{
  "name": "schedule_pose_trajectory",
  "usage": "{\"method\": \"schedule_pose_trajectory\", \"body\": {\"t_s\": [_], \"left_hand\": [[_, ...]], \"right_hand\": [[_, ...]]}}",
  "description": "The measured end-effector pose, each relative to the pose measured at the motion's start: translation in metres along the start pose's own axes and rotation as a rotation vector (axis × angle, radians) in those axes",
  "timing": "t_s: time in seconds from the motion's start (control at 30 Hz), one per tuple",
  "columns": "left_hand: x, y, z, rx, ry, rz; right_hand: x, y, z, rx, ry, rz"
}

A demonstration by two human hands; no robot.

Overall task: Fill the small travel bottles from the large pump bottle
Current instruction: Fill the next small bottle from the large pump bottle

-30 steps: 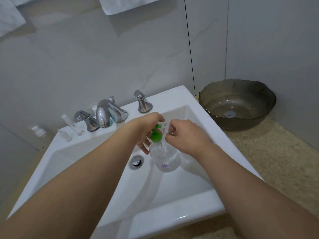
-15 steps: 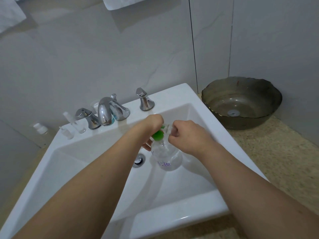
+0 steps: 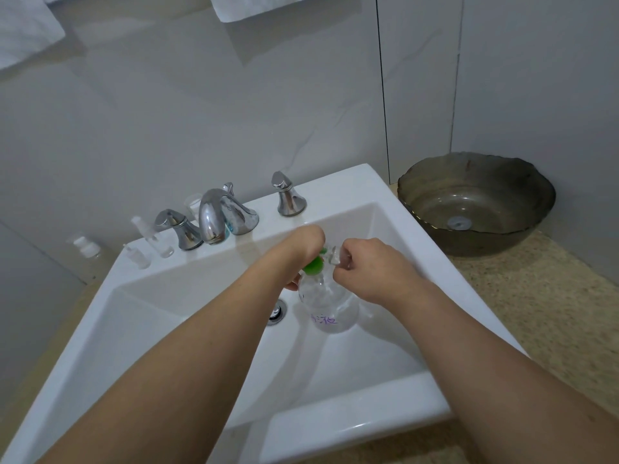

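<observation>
Bottles stand in a loose row on the back ledge of the sink (image 3: 338, 182), left of the faucet (image 3: 214, 217): a white-capped travel bottle (image 3: 85, 246) off the corner, two small clear travel bottles (image 3: 137, 259) and (image 3: 157, 237) on the rim. They look light and top-heavy, so take each low on the body; a nudge would probably tip one into the basin.

Moving right, your left hand (image 3: 301, 249) reaches over the basin and its fingers curl down around the green pump head (image 3: 314, 265) of the large pump bottle (image 3: 326, 303). How tightly they close you cannot tell, since the back of the hand hides them. The bottle is clear, rounded and held up over the basin near the drain (image 3: 277, 311), with purple writing low on its side. It appears nearly empty, so expect it to be light, and its smooth wall likely slippery if wet. A grip at the neck, under the pump collar, should be firmer than one on the belly.

Your right hand (image 3: 371, 269) is just beside the pump, fingers pinched on a small clear piece (image 3: 334, 257) at the spout; whether it is a travel bottle's mouth or a cap is too blurred to say. Keep that pinch gentle: thin clear plastic dents easily.

Farther right, a dark glass bowl (image 3: 475, 175) sits on the speckled surface (image 3: 552, 313).
</observation>
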State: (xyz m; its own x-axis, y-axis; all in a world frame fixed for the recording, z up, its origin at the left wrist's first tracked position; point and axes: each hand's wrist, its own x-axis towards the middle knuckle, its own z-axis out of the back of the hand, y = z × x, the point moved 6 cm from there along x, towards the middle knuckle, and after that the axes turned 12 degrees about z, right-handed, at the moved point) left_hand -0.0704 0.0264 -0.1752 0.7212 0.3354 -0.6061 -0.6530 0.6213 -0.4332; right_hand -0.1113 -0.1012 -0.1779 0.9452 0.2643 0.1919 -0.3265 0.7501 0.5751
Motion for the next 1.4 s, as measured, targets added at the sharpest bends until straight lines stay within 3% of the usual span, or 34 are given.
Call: {"method": "schedule_pose_trajectory", "body": {"t_s": [0.17, 0.33, 0.47, 0.57, 0.77, 1.07, 1.2, 1.4], "left_hand": [[-0.001, 0.0, 0.001, 0.002, 0.048, 0.019], [-0.006, -0.002, 0.01, 0.035, 0.266, 0.08], [-0.009, -0.001, 0.014, 0.023, 0.335, 0.11], [-0.004, 0.0, 0.01, 0.018, 0.307, 0.118], [0.004, 0.001, 0.002, 0.069, 0.078, 0.031], [0.01, 0.002, -0.001, 0.028, 0.054, 0.038], [0.007, 0.001, 0.002, 0.021, 0.098, 0.064], [0.003, 0.002, 0.01, -0.021, 0.318, 0.127]], "right_hand": [[-0.001, 0.002, 0.004, 0.017, -0.02, 0.011], [-0.001, 0.006, 0.011, 0.044, -0.08, 0.023], [0.0, 0.005, 0.008, 0.052, -0.071, 0.021], [0.001, 0.003, 0.006, 0.065, -0.069, 0.019], [0.001, -0.001, 0.0, 0.035, -0.012, 0.009], [0.0, -0.003, -0.001, 0.023, -0.019, -0.001], [0.001, -0.001, 0.001, 0.025, -0.034, 0.008], [0.001, 0.006, 0.009, 0.035, -0.09, 0.037]]}}
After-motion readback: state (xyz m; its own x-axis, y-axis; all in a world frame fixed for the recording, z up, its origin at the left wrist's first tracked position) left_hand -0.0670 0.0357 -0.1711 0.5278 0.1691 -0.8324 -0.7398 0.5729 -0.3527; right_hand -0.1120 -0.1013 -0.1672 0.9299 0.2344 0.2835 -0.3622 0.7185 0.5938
